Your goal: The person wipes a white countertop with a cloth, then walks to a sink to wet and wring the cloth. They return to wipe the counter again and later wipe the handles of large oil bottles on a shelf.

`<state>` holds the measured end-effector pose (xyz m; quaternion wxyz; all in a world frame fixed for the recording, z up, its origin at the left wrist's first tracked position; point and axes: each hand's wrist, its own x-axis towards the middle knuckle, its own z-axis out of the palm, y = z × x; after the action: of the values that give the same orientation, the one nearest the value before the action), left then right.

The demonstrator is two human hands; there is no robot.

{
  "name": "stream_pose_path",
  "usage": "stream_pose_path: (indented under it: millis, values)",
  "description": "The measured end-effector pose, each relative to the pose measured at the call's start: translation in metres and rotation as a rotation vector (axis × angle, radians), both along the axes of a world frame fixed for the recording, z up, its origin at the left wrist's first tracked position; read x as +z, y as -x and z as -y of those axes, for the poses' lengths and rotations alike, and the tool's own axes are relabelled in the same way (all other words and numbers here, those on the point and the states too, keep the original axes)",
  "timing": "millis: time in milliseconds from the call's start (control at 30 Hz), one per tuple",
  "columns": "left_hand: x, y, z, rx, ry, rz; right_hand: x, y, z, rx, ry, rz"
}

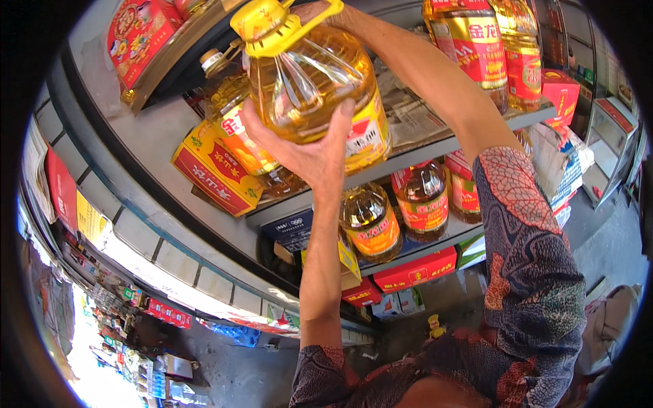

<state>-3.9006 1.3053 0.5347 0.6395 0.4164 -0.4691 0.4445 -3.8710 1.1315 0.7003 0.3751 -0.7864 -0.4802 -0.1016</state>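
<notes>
A large plastic bottle of cooking oil [316, 86] with a yellow cap and handle is tilted above the upper shelf. Around its lower side curl the thumb and fingers of my left hand [311, 153]. My right hand [316, 11] is at the top of the picture, behind the yellow handle; the handle and bottle partly hide its fingers, so its grip does not show fully. Just left of this bottle stands another oil bottle [237, 122], beside a red and yellow carton [217, 171].
More oil bottles [467, 46] stand at the right end of the upper shelf [413, 153], over newspaper. Several oil bottles [372, 224] fill the shelf below, with red cartons [416, 269] under it. A curved shelf with a red gift box [137, 43] is at upper left.
</notes>
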Motion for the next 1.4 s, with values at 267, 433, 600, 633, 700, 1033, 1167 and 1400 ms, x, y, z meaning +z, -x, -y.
stream_pose_path:
  millis: [267, 433, 600, 633, 700, 1033, 1167, 1400]
  values:
    - [0.012, -0.007, 0.021, 0.021, -0.06, -0.057, -0.078, 0.009, 0.063, 0.192, -0.572, -0.492]
    - [0.021, -0.017, 0.028, -0.263, -0.084, -0.12, -0.141, 0.019, 0.051, -0.275, -1.117, -0.184]
    - [0.03, -0.03, 0.049, -0.318, -0.171, -0.302, -0.195, 0.051, 0.063, -0.792, -1.067, 0.046]
    - [0.031, -0.043, 0.052, -0.274, -0.197, -0.344, -0.202, 0.058, 0.051, -0.997, -0.88, 0.128]
    - [0.034, -0.051, 0.058, -0.289, -0.201, -0.404, -0.223, 0.069, 0.031, -1.291, -0.563, 0.284]
    - [0.006, -0.061, 0.055, -0.044, -0.168, -0.26, -0.234, 0.064, -0.073, -1.148, -0.324, 1.091]
    - [-0.05, -0.052, 0.029, -0.367, -0.343, -0.401, -0.191, 0.044, -0.058, -1.178, -0.118, 1.227]
    - [-0.074, -0.048, 0.035, -0.699, -0.15, -0.606, -0.153, 0.025, -0.062, -1.032, 0.427, 1.317]
